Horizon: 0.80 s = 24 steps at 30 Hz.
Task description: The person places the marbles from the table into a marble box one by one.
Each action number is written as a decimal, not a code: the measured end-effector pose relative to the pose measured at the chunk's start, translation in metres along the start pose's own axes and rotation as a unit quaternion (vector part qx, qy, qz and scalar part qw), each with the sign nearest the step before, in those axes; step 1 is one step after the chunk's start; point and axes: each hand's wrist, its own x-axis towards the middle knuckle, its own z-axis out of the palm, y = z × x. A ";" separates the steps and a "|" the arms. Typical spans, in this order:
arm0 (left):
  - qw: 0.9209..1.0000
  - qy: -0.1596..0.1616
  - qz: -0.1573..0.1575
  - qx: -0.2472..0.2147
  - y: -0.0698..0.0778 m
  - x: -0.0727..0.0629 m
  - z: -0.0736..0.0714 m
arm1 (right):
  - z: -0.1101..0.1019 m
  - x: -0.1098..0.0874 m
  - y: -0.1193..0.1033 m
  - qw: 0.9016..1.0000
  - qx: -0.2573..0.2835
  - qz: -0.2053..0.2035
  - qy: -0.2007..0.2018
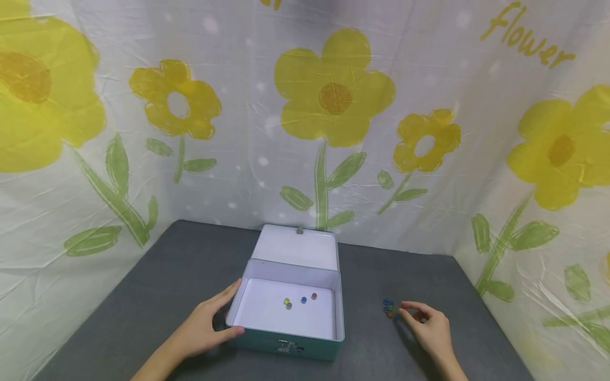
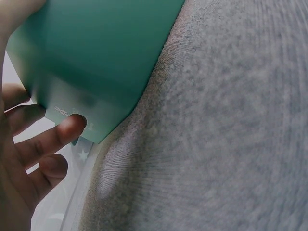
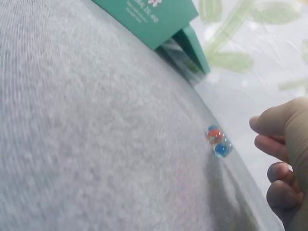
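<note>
A green metal box [image 1: 286,345] with a white inside stands on the table, its lid [image 1: 297,243] tipped back. In it lie several small glass marbles: a yellow-green one [image 1: 286,301], a grey one [image 1: 289,306], a blue one [image 1: 303,300] and a reddish one [image 1: 314,296]. My left hand [image 1: 205,325] rests against the box's left side, thumb near the front corner, fingers spread toward the back. To the right of the box, a cluster of marbles [image 1: 388,308] sits on the table. Just beside them hovers my right hand [image 1: 431,328], thumb and forefinger apart, with nothing visible between them.
The dark grey table [image 1: 367,338] spreads around the box on all sides. A white curtain [image 1: 248,159] printed with yellow flowers hangs behind and along both sides. A metal latch [image 1: 286,344] sits on the box's front.
</note>
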 end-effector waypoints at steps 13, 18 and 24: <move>1.000 -0.005 -0.007 -0.007 0.002 0.001 -0.004 | 0.003 -0.001 0.012 0.998 -0.026 0.054 -0.036; 1.000 -0.007 -0.008 -0.004 0.002 0.000 -0.003 | 0.004 -0.002 0.013 0.997 -0.027 0.055 -0.039; 1.000 -0.002 -0.003 -0.001 0.000 0.000 0.000 | 0.004 -0.002 0.013 0.997 -0.023 0.056 -0.054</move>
